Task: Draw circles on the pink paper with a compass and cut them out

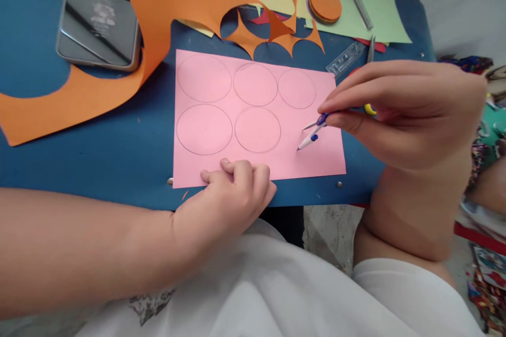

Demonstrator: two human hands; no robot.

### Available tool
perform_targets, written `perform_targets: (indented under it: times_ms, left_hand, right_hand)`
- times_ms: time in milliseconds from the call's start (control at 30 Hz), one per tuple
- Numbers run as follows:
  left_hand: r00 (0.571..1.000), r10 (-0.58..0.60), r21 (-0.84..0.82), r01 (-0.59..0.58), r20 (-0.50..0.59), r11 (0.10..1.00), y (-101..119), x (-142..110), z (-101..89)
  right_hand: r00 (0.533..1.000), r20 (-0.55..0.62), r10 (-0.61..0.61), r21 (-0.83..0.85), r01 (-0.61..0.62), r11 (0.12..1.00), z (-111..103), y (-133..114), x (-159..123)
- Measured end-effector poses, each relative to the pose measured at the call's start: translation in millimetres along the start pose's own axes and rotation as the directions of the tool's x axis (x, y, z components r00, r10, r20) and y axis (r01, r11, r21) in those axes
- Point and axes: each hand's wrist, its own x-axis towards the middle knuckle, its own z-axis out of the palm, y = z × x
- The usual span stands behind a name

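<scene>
A sheet of pink paper (256, 166) lies on the blue table, with several circles drawn on it in thin pencil line. Between the thumb and fingertips of my right hand (399, 105) is the top of a white and blue compass (312, 134). Its two legs are slightly apart and point down at the right part of the sheet, beside the drawn circles. My left hand (237, 189) presses on the sheet's near edge with curled fingers. I cannot tell whether the compass tips touch the paper.
Cut orange paper (154, 58) spreads over the left and back of the blue table (98, 163). A phone (98, 21) lies at the left. Behind are stacked orange discs (325, 3), a lead tube (360, 8) on green paper (389, 16), a clear ruler (346, 58) and partly hidden scissors (371, 48).
</scene>
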Motion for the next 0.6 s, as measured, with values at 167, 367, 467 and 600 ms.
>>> perform_targets:
  times_ms: [167,367,467,600]
  left_hand:
    - [1.0,-0.018,-0.013,0.018,-0.02,1.0,5,-1,6.3]
    - [1.0,-0.024,-0.007,0.024,-0.017,1.0,5,-1,7.3]
    - [0.999,-0.028,-0.004,0.028,-0.018,1.0,5,0,6.8]
    - [1.0,-0.019,0.017,0.019,-0.02,1.0,4,0,5.0]
  right_hand:
    - [0.989,-0.144,0.02,0.077,-0.009,0.997,13,4,6]
    - [0.982,-0.183,0.037,-0.076,-0.051,0.996,11,8,10]
    - [0.968,-0.22,0.117,-0.187,-0.159,0.969,6,9,11]
    - [0.95,-0.157,0.27,-0.402,-0.311,0.861,-6,6,7]
